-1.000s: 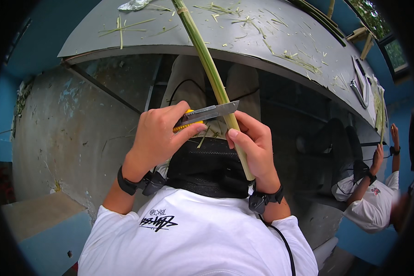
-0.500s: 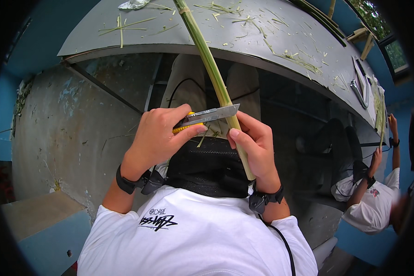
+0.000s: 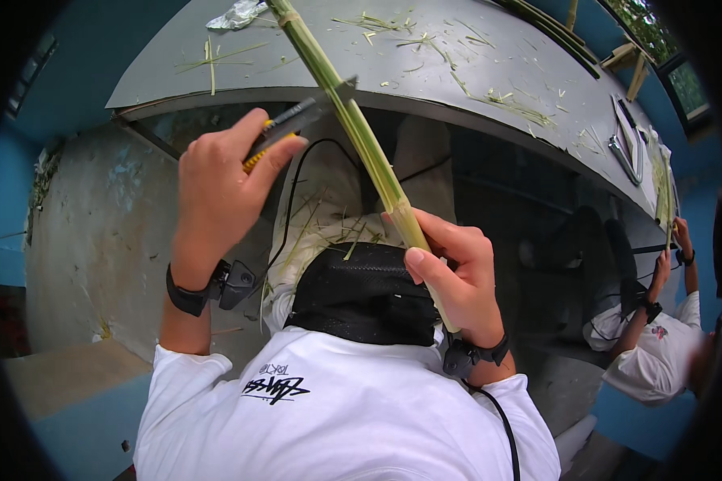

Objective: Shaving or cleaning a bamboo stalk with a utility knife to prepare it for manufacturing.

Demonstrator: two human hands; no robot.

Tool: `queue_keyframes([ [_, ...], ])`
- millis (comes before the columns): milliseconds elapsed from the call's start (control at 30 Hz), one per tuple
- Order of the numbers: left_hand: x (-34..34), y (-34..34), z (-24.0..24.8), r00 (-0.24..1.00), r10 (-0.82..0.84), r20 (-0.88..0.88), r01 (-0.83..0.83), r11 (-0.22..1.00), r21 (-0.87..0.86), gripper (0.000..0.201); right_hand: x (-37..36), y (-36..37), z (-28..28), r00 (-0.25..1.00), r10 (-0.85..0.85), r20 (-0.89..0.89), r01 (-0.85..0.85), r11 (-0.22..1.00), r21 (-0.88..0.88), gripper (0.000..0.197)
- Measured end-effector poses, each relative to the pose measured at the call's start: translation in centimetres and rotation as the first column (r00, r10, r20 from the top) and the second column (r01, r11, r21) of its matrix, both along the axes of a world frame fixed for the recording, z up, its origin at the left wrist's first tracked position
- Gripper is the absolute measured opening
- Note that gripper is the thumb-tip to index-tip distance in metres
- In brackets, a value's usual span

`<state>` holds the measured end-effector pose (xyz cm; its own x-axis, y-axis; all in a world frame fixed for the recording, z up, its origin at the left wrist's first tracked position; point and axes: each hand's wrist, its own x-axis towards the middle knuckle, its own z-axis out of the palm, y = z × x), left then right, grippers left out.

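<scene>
My left hand (image 3: 223, 180) is closed around a yellow and black utility knife (image 3: 279, 135). Its blade, somewhat blurred, reaches right to the side of a long green bamboo strip (image 3: 353, 132). Lower down, my right hand (image 3: 457, 268) grips the pale near end of that strip between thumb and fingers. The strip slants up and left from my lap, passing over the table edge and out at the top. A node ring shows near its far end and another just above my right hand. Thin green shavings (image 3: 329, 232) lie on my lap beside a black pouch (image 3: 361, 293).
The grey table (image 3: 297, 80) spans the far side, scattered with green shavings (image 3: 513, 104) and crumpled foil (image 3: 237, 14). A metal-framed tool (image 3: 627, 152) lies at its right end. On the right, another person (image 3: 658, 337) holds a green strip. A black cable (image 3: 293, 184) runs across my legs.
My left hand and the knife have moved up and left, the blade now farther along the strip. My right hand has shifted slightly down and right with the strip's near end.
</scene>
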<state>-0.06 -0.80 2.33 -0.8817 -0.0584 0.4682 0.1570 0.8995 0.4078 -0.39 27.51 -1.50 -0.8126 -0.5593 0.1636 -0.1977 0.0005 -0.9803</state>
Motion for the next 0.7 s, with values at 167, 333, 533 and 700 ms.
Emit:
queue_keyframes([
  [167, -0.1, -17.9, 2.6, 0.681, 0.669, -0.298, -0.699, 0.715, 0.008, 0.063, 1.2, -0.2, 0.4, 0.991, 0.129, -0.043, -0.128, 0.992, 0.013, 0.039],
  [333, 3.2, -18.4, 2.9, 0.645, 0.689, -0.331, -0.680, 0.715, 0.164, 0.068, -0.1, -0.9, -0.7, 0.988, 0.114, 0.106, -0.110, 0.993, -0.051, 0.039],
  [533, 2.3, -4.4, 0.1, 0.992, 0.115, -0.051, -0.106, 0.983, 0.151, 0.050, 0.0, -0.8, -0.7, 0.985, 0.063, 0.163, -0.040, 0.989, -0.139, 0.042],
  [700, 2.9, 2.1, -2.1, 0.965, -0.255, 0.064, 0.240, 0.954, 0.177, 0.044, -0.3, -0.7, -0.7, 0.975, 0.071, 0.212, -0.041, 0.989, -0.144, 0.042],
])
